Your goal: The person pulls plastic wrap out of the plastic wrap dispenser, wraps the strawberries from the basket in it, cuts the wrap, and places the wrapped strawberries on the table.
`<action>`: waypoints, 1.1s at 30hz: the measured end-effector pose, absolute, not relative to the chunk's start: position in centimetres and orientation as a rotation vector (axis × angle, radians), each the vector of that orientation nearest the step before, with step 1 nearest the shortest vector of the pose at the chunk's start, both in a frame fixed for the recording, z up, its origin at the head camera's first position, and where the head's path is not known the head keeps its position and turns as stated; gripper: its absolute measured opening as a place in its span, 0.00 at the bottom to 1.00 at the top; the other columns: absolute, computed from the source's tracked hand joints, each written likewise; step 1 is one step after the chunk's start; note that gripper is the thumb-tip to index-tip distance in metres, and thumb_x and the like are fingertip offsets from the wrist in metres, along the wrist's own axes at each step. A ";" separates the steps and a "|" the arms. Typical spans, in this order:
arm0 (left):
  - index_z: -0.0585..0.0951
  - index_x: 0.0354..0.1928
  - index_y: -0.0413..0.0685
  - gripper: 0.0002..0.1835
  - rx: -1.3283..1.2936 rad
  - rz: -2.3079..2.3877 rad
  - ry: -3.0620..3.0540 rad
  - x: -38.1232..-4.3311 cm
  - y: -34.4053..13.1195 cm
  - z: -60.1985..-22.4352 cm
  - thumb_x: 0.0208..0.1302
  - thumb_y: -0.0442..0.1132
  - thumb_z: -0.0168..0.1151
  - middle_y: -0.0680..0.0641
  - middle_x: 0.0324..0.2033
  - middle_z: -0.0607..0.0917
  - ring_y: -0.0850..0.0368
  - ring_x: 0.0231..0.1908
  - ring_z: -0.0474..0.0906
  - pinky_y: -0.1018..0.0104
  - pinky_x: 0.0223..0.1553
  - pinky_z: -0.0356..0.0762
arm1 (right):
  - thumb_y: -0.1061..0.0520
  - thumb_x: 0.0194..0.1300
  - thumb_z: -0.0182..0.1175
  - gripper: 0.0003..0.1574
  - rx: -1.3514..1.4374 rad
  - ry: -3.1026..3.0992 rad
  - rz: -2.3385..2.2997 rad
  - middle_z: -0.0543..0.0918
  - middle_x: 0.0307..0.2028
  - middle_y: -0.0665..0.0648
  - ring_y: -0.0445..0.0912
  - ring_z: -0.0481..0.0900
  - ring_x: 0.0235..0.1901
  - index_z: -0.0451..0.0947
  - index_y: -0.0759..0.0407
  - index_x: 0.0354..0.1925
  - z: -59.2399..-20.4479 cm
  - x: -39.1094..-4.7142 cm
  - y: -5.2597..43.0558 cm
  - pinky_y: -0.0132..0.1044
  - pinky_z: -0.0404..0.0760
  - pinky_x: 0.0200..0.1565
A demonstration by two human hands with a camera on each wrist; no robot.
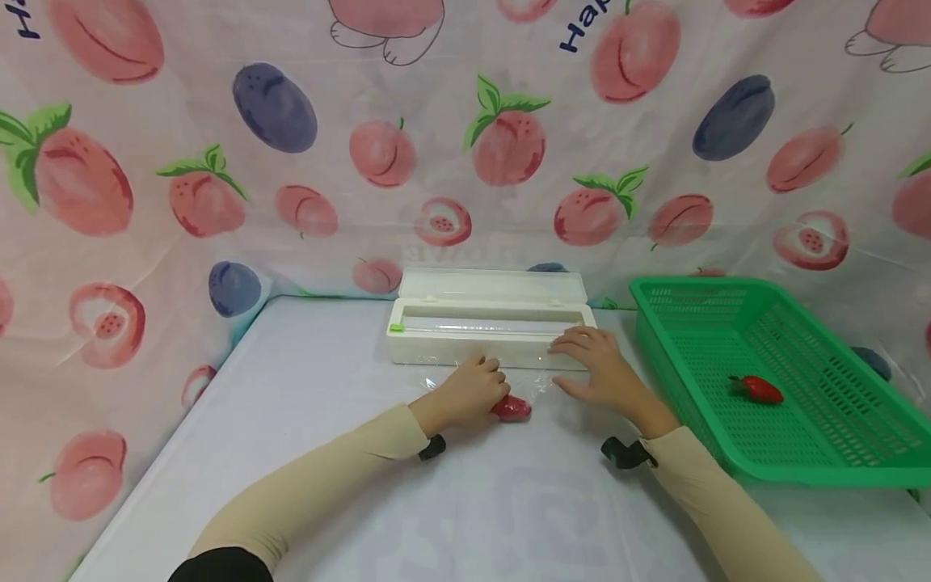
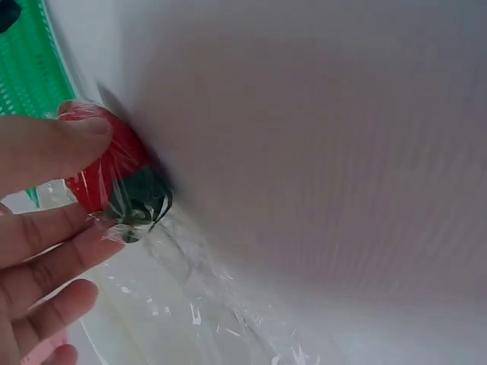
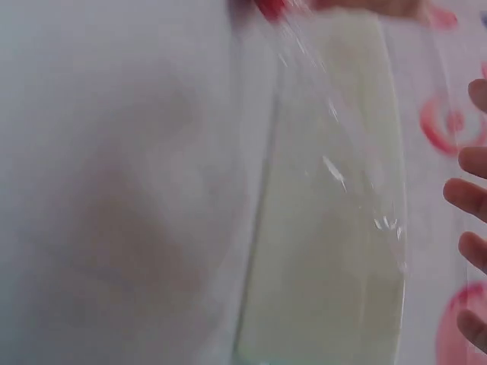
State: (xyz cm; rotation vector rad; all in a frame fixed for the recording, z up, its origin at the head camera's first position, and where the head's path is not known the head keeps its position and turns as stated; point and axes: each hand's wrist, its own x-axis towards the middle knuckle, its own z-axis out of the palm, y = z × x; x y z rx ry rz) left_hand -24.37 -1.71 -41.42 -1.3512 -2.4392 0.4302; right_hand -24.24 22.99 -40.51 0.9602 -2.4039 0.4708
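Observation:
A red strawberry with a dark green leafy cap, wrapped in clear cling film, is in my left hand. In the left wrist view its thumb and first fingers pinch the fruit just above the white table. A sheet of film stretches from the fruit to the white cling film box, whose lid stands up at the back. My right hand is at the box's right front corner, fingers spread in the right wrist view; contact there is unclear.
On the right stands a green plastic basket with another red strawberry in it. A light green slider sits at the box's left end. Behind the table hangs a fruit-printed cloth.

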 end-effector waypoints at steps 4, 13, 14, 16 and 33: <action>0.83 0.40 0.57 0.19 -1.338 0.393 -2.501 -23.7 -2.0 -41.5 0.52 0.59 0.65 0.58 0.35 0.84 0.60 0.39 0.74 0.65 0.43 0.67 | 0.49 0.43 0.73 0.24 1.102 -2.345 0.333 0.83 0.40 0.53 0.52 0.74 0.49 0.81 0.53 0.40 -41.3 -22.9 21.5 0.56 0.67 0.51; 0.82 0.43 0.58 0.18 -1.346 0.191 -2.629 -22.8 -2.4 -41.8 0.53 0.56 0.65 0.58 0.35 0.84 0.60 0.39 0.74 0.65 0.44 0.68 | 0.40 0.44 0.72 0.24 1.280 -2.441 0.041 0.83 0.34 0.46 0.46 0.74 0.45 0.83 0.50 0.38 -42.1 -21.4 19.1 0.50 0.69 0.50; 0.82 0.43 0.57 0.18 -1.351 0.167 -2.635 -22.7 -2.5 -41.8 0.52 0.56 0.65 0.58 0.35 0.83 0.60 0.38 0.74 0.65 0.44 0.68 | 0.40 0.44 0.72 0.23 1.281 -2.462 0.028 0.83 0.33 0.46 0.46 0.74 0.44 0.83 0.50 0.38 -42.0 -21.2 18.9 0.50 0.69 0.50; 0.82 0.43 0.57 0.19 -1.355 0.135 -2.647 -22.5 -2.6 -41.8 0.52 0.56 0.66 0.57 0.35 0.84 0.61 0.39 0.74 0.66 0.43 0.68 | 0.41 0.45 0.71 0.22 1.280 -2.494 0.013 0.83 0.33 0.46 0.45 0.74 0.44 0.83 0.49 0.37 -41.9 -21.0 18.6 0.50 0.70 0.50; 0.82 0.45 0.56 0.21 -1.298 0.205 -2.600 -21.0 -3.7 -41.9 0.53 0.59 0.64 0.56 0.39 0.83 0.59 0.42 0.74 0.61 0.51 0.69 | 0.48 0.53 0.66 0.11 1.313 -2.589 0.104 0.84 0.32 0.45 0.43 0.75 0.42 0.83 0.50 0.34 -42.3 -20.7 18.3 0.47 0.70 0.47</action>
